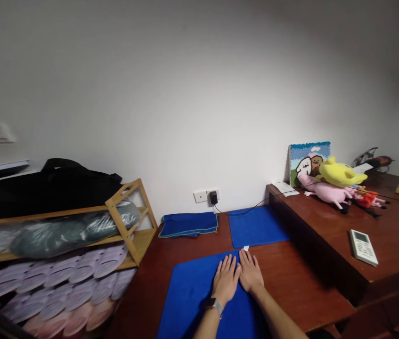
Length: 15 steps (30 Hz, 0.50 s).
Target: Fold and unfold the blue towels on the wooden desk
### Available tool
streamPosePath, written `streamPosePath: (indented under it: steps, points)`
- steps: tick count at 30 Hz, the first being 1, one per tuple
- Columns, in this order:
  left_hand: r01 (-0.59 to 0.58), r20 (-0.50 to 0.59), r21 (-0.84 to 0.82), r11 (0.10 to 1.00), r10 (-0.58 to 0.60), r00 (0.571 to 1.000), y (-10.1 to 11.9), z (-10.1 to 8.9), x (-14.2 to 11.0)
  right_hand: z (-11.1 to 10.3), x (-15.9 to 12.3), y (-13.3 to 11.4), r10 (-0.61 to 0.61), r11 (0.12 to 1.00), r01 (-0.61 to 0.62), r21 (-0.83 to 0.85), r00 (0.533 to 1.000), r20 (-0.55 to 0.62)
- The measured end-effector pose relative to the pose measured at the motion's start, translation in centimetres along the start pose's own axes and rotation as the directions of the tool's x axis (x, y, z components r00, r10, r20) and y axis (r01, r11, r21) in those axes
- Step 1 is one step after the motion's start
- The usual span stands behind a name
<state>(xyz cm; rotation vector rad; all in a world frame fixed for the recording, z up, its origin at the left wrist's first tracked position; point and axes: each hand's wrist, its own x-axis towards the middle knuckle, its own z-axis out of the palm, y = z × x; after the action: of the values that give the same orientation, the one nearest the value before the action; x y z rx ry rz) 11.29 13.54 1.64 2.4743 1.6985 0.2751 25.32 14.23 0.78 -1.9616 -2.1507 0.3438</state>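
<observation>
Both my hands lie flat, side by side, on a blue cloth (185, 292) spread over the reddish-brown table. My left hand (226, 278), with a watch (215, 305) at the wrist, rests on its upper middle with fingers stretched forward. Beside it, thumbs nearly touching, my right hand (250, 272) presses near the cloth's upper right corner, where a small white tag (246, 248) sticks out. Beyond my fingertips lies a second flat blue cloth (256, 228). A folded stack of blue cloths (188, 225) with green edging sits against the wall.
A plugged-in black adapter (213, 197) trails a cable rightward. On the higher desk (329, 230) at right are plush toys (340, 174), a picture (308, 157) and a white remote control (363, 247). At left stands a wooden rack (142, 242) with slippers (65, 273) and a black bag (51, 186).
</observation>
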Motion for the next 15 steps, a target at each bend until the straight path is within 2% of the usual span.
streamPosePath:
  steps: [1, 3, 5, 11, 13, 15]
  points:
    - [0.005, 0.009, -0.001, 1.0, -0.005, 1.0, 0.1, 0.2, 0.0, 0.1, 0.0, 0.0, -0.003, 1.0, 0.003, -0.005, 1.0, 0.004]
    - [0.021, 0.021, 0.011, 1.0, -0.022, 1.0, -1.0, 0.2, -0.5, 0.1, 0.1, 0.1, 0.004, 1.0, -0.004, 0.004, 1.0, 0.005]
    - [0.06, 0.035, 0.037, 0.998, -0.061, 0.998, -3.8, -0.2, -1.6, 0.2, 0.2, 0.0, 0.02, 0.999, -0.02, 0.027, 1.0, -0.002]
    - [0.282, 0.023, 0.116, 0.952, -0.286, 0.958, -14.8, -1.9, -7.4, 0.4, 0.1, 0.1, 0.033, 0.998, -0.033, 0.051, 0.999, 0.006]
    - [0.329, 0.001, 0.132, 0.935, -0.332, 0.943, -16.8, -2.1, -8.8, 0.5, 0.1, 0.1, 0.036, 0.998, -0.037, 0.049, 0.999, 0.01]
    - [0.35, -0.016, 0.131, 0.928, -0.351, 0.936, -17.6, -2.2, -9.7, 0.6, 0.1, 0.1, 0.037, 0.998, -0.038, 0.04, 0.999, 0.016]
